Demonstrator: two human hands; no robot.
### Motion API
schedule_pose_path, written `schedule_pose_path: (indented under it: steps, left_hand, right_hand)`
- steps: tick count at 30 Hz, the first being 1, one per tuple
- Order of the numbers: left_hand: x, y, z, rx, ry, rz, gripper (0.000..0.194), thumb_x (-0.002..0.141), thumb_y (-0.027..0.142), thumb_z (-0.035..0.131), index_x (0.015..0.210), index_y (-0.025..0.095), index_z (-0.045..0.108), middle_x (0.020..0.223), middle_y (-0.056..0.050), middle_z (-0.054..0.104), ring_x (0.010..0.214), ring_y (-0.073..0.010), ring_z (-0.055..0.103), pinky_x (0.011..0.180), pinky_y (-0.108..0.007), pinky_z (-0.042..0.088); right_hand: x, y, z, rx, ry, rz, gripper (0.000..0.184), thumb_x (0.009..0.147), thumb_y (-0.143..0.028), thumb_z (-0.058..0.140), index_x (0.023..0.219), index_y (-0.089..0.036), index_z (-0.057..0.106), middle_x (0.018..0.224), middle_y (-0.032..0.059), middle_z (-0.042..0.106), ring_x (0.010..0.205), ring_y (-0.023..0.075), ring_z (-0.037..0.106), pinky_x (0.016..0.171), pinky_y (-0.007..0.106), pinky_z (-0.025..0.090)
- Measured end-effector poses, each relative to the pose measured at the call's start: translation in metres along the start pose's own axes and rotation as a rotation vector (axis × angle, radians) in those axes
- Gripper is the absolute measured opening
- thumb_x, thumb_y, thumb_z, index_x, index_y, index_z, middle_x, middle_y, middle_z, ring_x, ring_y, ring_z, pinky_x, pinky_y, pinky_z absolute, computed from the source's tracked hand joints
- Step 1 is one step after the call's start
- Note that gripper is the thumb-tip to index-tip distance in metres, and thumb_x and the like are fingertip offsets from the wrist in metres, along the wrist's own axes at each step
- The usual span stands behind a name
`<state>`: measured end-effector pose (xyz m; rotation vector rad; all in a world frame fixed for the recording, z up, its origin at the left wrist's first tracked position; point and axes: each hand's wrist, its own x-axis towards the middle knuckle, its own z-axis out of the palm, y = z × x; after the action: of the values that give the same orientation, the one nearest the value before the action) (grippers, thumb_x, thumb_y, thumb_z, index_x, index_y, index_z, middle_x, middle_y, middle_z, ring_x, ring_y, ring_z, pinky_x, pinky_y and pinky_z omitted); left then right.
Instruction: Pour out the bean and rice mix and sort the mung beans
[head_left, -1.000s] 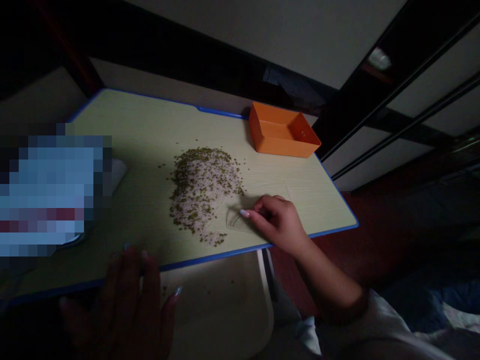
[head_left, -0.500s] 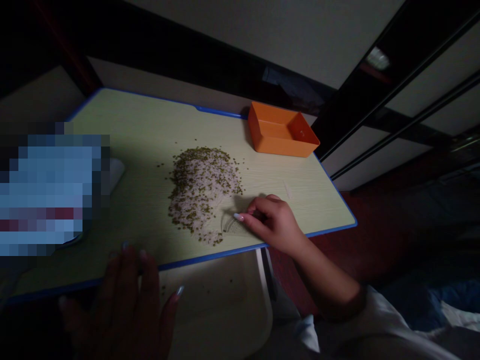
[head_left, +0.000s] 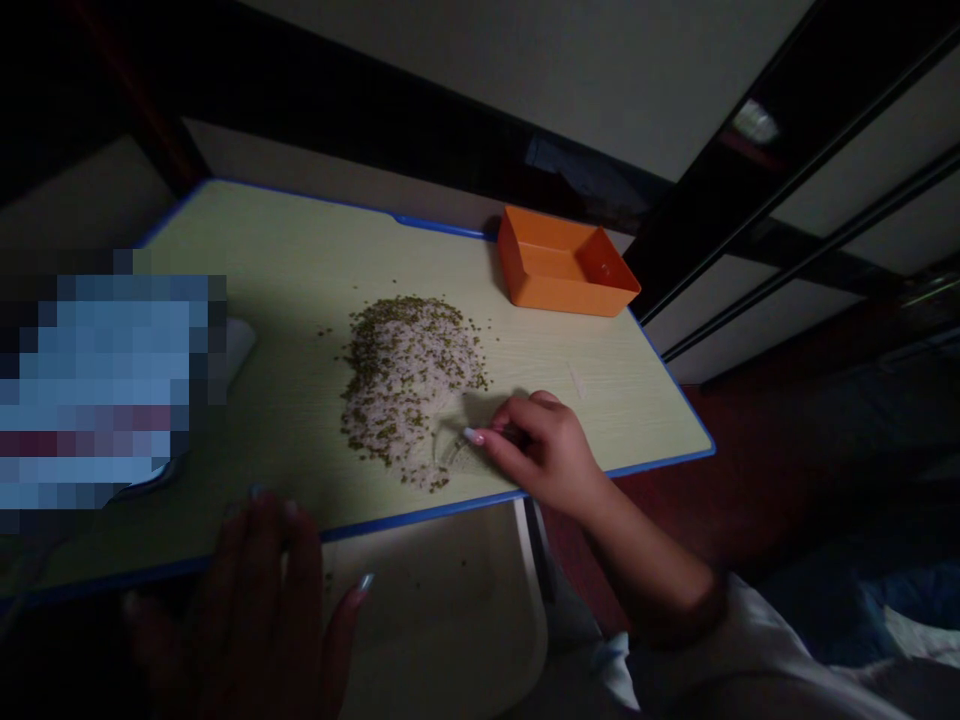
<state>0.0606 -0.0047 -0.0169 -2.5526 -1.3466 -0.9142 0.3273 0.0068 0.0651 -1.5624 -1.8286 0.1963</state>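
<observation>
A heap of white grains mixed with small green beans (head_left: 409,375) lies in the middle of a pale table with a blue rim (head_left: 285,260). My right hand (head_left: 544,445) rests on the table just right of the heap, its fingers curled round a small clear plastic piece (head_left: 457,448) whose edge touches the heap's lower right side. My left hand (head_left: 259,600) lies flat at the table's near edge with its fingers stretched out, holding nothing. It is dim and partly in shadow.
An orange rectangular tray (head_left: 564,262) stands at the table's far right corner. A blurred-out blue patch (head_left: 105,385) covers the table's left side. Dark bed-frame bars (head_left: 787,200) run along the right. Bedding lies at lower right.
My right hand has slid a little to the left, pushing the clear piece up against the lower right of the heap. My left hand has barely moved.
</observation>
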Motion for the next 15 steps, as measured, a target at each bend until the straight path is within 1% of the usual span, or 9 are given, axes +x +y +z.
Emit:
schedule_pose_path:
  steps: [1, 3, 5, 9, 13, 14, 15]
  left_hand:
    - [0.0006, 0.0011, -0.0009, 0.028, 0.007, 0.03, 0.075, 0.085, 0.033, 0.053, 0.148, 0.009, 0.022, 0.159, -0.023, 0.026, 0.152, -0.0326, 0.02, 0.119, -0.07, 0.021]
    - [0.0024, 0.0033, -0.0028, 0.031, 0.021, 0.037, 0.074, 0.085, 0.032, 0.053, 0.148, 0.008, 0.022, 0.159, -0.024, 0.025, 0.153, -0.0308, 0.017, 0.12, -0.068, 0.019]
    - [0.0042, 0.005, -0.0043, 0.031, 0.003, 0.018, 0.073, 0.086, 0.03, 0.052, 0.148, 0.009, 0.021, 0.159, -0.024, 0.026, 0.152, -0.0307, 0.017, 0.121, -0.069, 0.011]
    - [0.0045, 0.005, -0.0038, 0.005, 0.027, 0.023, 0.072, 0.086, 0.03, 0.052, 0.148, 0.008, 0.022, 0.159, -0.024, 0.026, 0.153, -0.0289, 0.018, 0.122, -0.065, 0.018]
    - [0.0038, 0.0046, -0.0022, 0.02, 0.032, 0.034, 0.073, 0.085, 0.033, 0.053, 0.148, 0.009, 0.023, 0.158, -0.024, 0.029, 0.151, -0.0311, 0.021, 0.122, -0.067, 0.015]
    - [0.0037, 0.0048, -0.0021, 0.009, 0.025, 0.02, 0.074, 0.085, 0.034, 0.054, 0.148, 0.011, 0.023, 0.158, -0.023, 0.029, 0.151, -0.032, 0.023, 0.121, -0.068, 0.017]
    - [0.0036, 0.005, -0.0022, -0.026, 0.014, -0.015, 0.074, 0.085, 0.033, 0.055, 0.149, 0.013, 0.022, 0.158, -0.022, 0.029, 0.151, -0.0321, 0.023, 0.12, -0.068, 0.022]
  right_hand:
    - [-0.0002, 0.0001, -0.0003, 0.0, 0.0, -0.004, 0.023, 0.089, -0.036, 0.065, 0.073, -0.021, 0.058, 0.054, -0.0048, 0.051, 0.058, 0.0121, 0.05, 0.063, 0.027, 0.037]
    - [-0.0007, 0.0004, -0.0009, -0.008, -0.004, -0.015, 0.023, 0.089, -0.036, 0.065, 0.073, -0.021, 0.059, 0.054, -0.0049, 0.051, 0.058, 0.0123, 0.051, 0.063, 0.028, 0.037]
    - [-0.0011, 0.0004, -0.0012, -0.02, -0.007, -0.024, 0.023, 0.089, -0.036, 0.065, 0.073, -0.021, 0.059, 0.054, -0.0046, 0.052, 0.058, 0.0124, 0.051, 0.064, 0.028, 0.038]
    - [-0.001, -0.0002, -0.0002, -0.056, 0.002, -0.015, 0.023, 0.09, -0.036, 0.065, 0.074, -0.02, 0.06, 0.055, -0.0035, 0.054, 0.059, 0.013, 0.051, 0.064, 0.028, 0.038]
    - [-0.0009, -0.0002, 0.0021, -0.107, 0.032, 0.035, 0.024, 0.091, -0.037, 0.062, 0.073, -0.021, 0.06, 0.059, -0.0016, 0.057, 0.06, 0.0135, 0.05, 0.063, 0.028, 0.038]
    - [-0.0009, 0.0001, 0.0028, -0.115, 0.045, 0.053, 0.025, 0.091, -0.038, 0.062, 0.073, -0.021, 0.06, 0.059, -0.0014, 0.057, 0.06, 0.0135, 0.05, 0.063, 0.028, 0.038]
    - [-0.0009, 0.0006, 0.0033, -0.118, 0.056, 0.069, 0.025, 0.091, -0.038, 0.061, 0.073, -0.021, 0.06, 0.059, -0.0014, 0.057, 0.06, 0.0135, 0.05, 0.062, 0.028, 0.038]
